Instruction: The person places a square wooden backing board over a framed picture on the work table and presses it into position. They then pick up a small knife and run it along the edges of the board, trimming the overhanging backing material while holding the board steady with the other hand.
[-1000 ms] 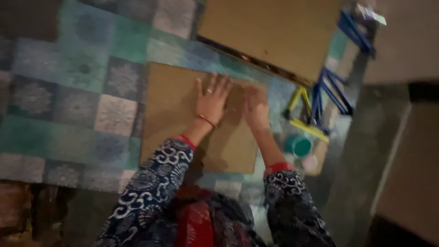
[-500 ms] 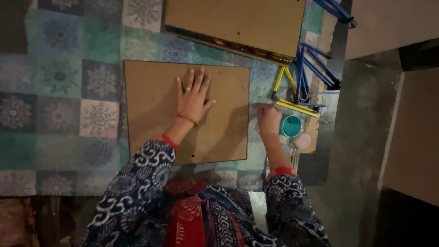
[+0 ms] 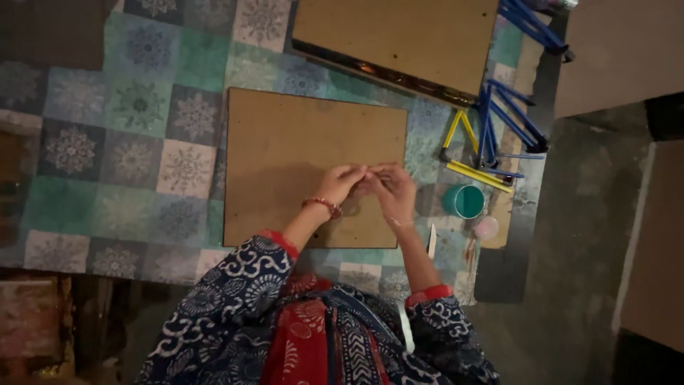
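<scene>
Head view: hands [image 3: 367, 187] now together over board [image 3: 285, 142].

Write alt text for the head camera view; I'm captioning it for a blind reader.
Seen from above, a person's left hand and right hand meet fingertip to fingertip over a brown board on a patterned tiled cloth. A teal cup, yellow and blue sticks and a second board lie nearby.

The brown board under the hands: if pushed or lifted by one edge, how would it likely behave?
The brown board lies flat with straight edges, so it is probably stiff, not floppy. It looks thin, so likely light. On the patterned cloth it may drag rather than slide freely.
</scene>
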A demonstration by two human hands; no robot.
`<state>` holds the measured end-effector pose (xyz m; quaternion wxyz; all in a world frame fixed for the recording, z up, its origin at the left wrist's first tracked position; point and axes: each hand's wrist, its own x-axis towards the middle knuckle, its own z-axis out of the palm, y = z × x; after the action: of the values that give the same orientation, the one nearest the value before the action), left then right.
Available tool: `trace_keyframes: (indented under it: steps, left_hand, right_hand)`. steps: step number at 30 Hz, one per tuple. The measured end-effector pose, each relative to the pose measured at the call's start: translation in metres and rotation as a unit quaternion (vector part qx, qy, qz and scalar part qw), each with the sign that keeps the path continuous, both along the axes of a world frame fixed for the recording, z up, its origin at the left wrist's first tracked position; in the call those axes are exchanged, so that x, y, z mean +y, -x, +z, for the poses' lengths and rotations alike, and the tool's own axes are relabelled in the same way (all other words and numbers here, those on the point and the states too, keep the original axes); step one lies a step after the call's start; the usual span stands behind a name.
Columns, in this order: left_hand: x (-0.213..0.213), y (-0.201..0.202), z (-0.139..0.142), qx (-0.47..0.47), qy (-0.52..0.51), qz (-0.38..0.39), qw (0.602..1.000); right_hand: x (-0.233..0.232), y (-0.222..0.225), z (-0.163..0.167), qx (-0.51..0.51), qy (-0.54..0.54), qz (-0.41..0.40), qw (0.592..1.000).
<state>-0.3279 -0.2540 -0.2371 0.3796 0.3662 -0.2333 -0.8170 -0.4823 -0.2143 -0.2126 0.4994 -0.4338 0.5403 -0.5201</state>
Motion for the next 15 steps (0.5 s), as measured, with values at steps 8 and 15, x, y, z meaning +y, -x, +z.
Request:
trace_keyframes:
  steps: [8,15]
  left_hand:
    - [-0.032,0.006,0.017,0.016,-0.062,-0.105,0.992]
    - [-0.061,0.021,0.014,0.000,-0.047,-0.113,0.993]
  right_hand:
    - [-0.007,0.005,0.031,0.255,0.086,-0.030,0.963]
    - [-0.038,0.014,0.044,0.414,0.101,-0.028,0.904]
